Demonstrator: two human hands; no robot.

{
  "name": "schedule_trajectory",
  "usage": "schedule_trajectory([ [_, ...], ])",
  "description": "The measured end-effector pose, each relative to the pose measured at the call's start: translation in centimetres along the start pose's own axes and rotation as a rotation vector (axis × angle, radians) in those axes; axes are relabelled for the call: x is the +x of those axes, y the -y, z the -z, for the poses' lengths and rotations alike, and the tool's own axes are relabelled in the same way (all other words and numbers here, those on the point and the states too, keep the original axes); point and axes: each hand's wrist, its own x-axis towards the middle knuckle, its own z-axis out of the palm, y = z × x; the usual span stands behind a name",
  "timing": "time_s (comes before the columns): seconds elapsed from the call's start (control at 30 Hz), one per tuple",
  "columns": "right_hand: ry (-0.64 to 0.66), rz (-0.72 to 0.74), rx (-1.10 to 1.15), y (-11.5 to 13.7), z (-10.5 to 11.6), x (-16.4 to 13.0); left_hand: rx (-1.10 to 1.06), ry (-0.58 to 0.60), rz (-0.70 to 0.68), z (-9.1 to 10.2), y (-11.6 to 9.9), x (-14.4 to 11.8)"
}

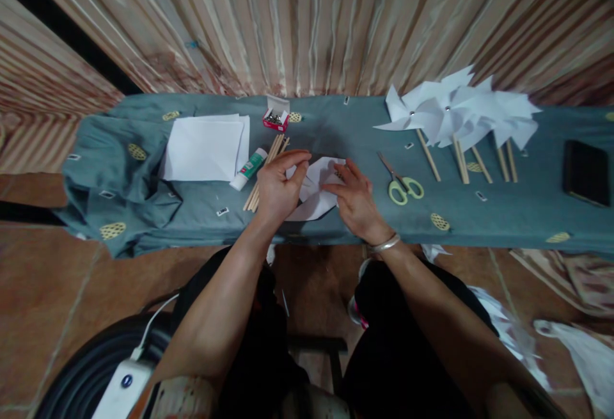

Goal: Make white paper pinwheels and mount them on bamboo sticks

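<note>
One curled white paper point(313, 206) lay between our left hand point(282, 187) and right hand point(355, 200); whether either gripped it, we couldn't tell. Light-green-handled scissors point(398, 191) lay just rightward.

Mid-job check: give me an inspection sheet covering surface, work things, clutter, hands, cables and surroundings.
Surface: blue-green cloth, bunched at the left end.
Work things: white paper between the hands; paper stack, glue tube, sticks, red box, scissors, pinwheels.
Clutter: white scraps on the floor; dark flat object far right.
Hands: left hand and right hand at the white paper; exact grip unclear.
Cables: white cable into white device.
Surroundings: curtain behind, tiled floor below.
</note>
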Motion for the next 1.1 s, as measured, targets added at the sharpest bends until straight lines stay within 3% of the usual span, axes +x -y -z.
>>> schedule_trajectory([
  [0.17,-0.066,-0.038,0.183,-1.5,0.3,0.6,-0.004,-0.012,0.021,0.0,-0.1,0.2],
  [0.33,-0.154,-0.105,0.163,-1.4,1.3,0.9,-0.004,-0.018,0.037,0.2,0.0,0.3],
  [0.6,-0.112,-0.306,0.178,-0.8,2.5,0.6,-0.006,-0.056,0.061,1.2,0.4,0.2],
  [1.1,-0.197,-0.209,0.193,-1.6,1.4,1.2,-0.026,0.033,0.135,1.5,-0.3,-0.2],
])
